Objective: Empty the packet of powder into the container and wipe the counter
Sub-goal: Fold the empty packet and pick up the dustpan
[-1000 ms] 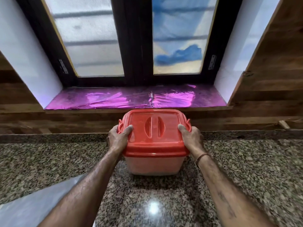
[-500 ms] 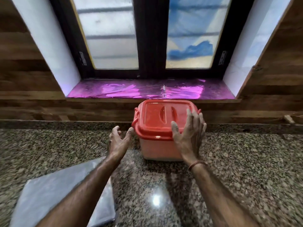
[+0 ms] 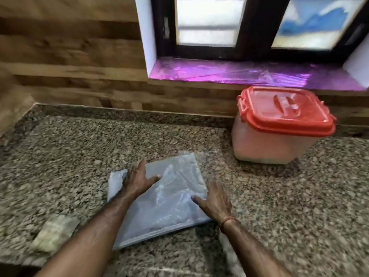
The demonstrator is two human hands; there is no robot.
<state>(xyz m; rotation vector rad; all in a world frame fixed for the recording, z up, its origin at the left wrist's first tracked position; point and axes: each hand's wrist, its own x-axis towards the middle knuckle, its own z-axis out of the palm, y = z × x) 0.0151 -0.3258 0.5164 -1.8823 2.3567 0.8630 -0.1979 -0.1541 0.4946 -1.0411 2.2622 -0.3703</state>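
Observation:
A flat grey plastic packet (image 3: 167, 204) lies on the granite counter (image 3: 79, 148) in front of me. My left hand (image 3: 137, 178) rests open on the packet's far left part, fingers spread. At the packet's right edge my right hand (image 3: 214, 198) lies open, fingertips touching the plastic. The container (image 3: 279, 128), translucent with an orange-red lid shut on it, stands at the back right against the wall, apart from both hands.
A pale folded cloth (image 3: 54, 232) lies on the counter at the near left. A window sill covered in shiny purple foil (image 3: 239, 74) runs above the container. Wood-panelled wall (image 3: 69, 56) closes off the counter at the back and left.
Both hands have let go of the container's lid and come down to the left onto the grey packet. My view has swung left, so the container now sits at the right.

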